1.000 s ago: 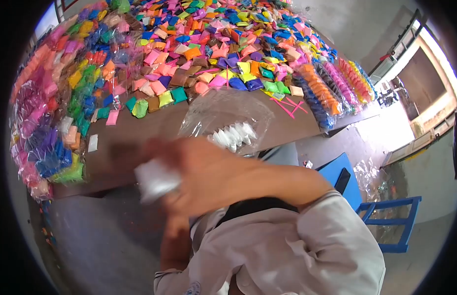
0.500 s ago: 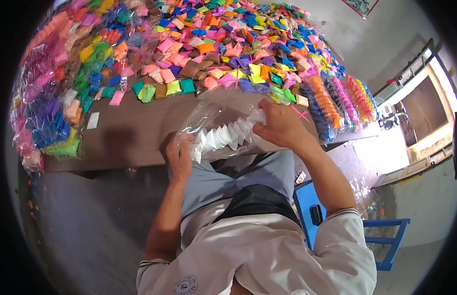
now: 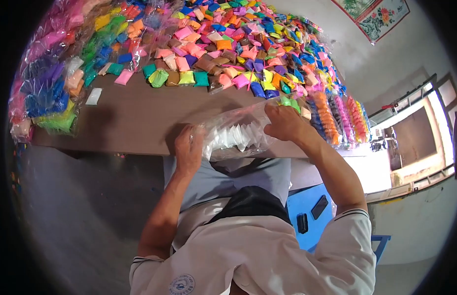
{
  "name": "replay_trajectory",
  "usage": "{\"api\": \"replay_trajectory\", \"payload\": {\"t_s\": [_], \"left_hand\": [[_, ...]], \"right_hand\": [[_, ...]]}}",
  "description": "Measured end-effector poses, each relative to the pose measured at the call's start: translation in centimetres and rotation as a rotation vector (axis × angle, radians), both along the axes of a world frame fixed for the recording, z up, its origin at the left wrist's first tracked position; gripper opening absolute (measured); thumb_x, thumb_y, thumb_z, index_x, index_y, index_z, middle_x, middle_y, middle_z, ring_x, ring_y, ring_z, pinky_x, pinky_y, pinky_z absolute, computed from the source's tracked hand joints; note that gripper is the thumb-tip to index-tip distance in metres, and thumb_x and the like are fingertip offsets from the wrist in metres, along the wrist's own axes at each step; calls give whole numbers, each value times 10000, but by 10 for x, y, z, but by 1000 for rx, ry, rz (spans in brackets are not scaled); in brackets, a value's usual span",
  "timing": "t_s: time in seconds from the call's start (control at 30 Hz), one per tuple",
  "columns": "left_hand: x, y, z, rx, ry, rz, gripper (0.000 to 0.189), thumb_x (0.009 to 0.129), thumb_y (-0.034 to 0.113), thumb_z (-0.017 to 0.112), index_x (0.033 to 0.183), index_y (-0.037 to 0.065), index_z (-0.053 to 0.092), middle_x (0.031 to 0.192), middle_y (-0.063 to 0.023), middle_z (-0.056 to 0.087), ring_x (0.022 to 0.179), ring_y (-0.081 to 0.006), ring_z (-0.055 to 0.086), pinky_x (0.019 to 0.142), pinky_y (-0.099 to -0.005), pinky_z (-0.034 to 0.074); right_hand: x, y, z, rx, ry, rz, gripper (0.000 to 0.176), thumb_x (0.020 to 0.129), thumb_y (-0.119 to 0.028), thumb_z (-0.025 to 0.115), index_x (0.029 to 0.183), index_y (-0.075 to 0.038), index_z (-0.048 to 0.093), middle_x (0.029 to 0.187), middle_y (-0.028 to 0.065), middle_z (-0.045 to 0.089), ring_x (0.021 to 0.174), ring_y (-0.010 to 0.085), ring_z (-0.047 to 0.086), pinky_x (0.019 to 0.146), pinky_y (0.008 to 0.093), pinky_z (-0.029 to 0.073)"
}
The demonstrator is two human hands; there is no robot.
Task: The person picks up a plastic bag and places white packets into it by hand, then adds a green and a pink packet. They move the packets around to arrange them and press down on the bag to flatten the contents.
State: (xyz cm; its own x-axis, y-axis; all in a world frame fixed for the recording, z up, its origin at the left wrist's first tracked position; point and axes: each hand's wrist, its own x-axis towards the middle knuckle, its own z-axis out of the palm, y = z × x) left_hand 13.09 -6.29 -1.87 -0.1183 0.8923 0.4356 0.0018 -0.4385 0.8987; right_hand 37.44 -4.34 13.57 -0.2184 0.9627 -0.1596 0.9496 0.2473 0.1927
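Note:
A clear plastic bag (image 3: pixel 238 115) is stretched between my two hands at the table's front edge. Inside it lies a row of small white packets (image 3: pixel 234 137), bunched side by side. My left hand (image 3: pixel 189 147) is closed on the bag's left end, thumb and fingers pinching the film. At the other end, my right hand (image 3: pixel 286 123) grips the film with curled fingers, so part of that end is hidden. One loose white packet (image 3: pixel 93 96) lies on the table to the left.
Behind the bag, a big heap of colourful small packets (image 3: pixel 223 44) covers the brown table (image 3: pixel 135 115). Filled clear bags stand at the left (image 3: pixel 51 98) and right (image 3: pixel 327 118). A blue stool (image 3: pixel 307 196) with two dark objects is at my right.
My right hand has moved slightly right and down, and the bag is spread wider. The white packets, earlier a stretched row up to my right hand, now sit bunched lower in the bag.

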Motion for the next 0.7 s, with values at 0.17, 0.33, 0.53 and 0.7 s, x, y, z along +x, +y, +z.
{"api": "replay_trajectory", "payload": {"t_s": [0.17,0.33,0.53,0.7], "left_hand": [[-2,0,1,14,9,-20,249,929,204,562,923,-39,612,838,-137,606,749,-220,572,706,-330,455],[-2,-1,2,-2,8,-22,253,924,208,567,960,-37,619,842,-133,611,760,-212,577,710,-327,458],[-2,1,-3,10,11,-33,230,921,185,560,962,-36,607,837,-140,607,760,-223,581,709,-328,461],[-3,2,-1,50,53,-26,204,920,160,549,921,-39,595,824,-136,602,752,-214,574,703,-333,460]], "right_hand": [[3,15,-2,-213,-91,7,346,805,-258,557,1028,6,571,998,231,648,978,392,621,864,470,478],[15,10,-6,-97,18,164,347,872,-255,533,1100,1,585,1037,214,647,1017,386,608,909,455,463],[16,11,2,-176,-29,60,271,850,-146,541,1065,-2,621,1023,204,656,978,374,625,872,448,485],[19,5,-7,-53,-29,248,167,778,-82,567,904,-6,646,889,180,671,849,361,651,750,443,522]]}}
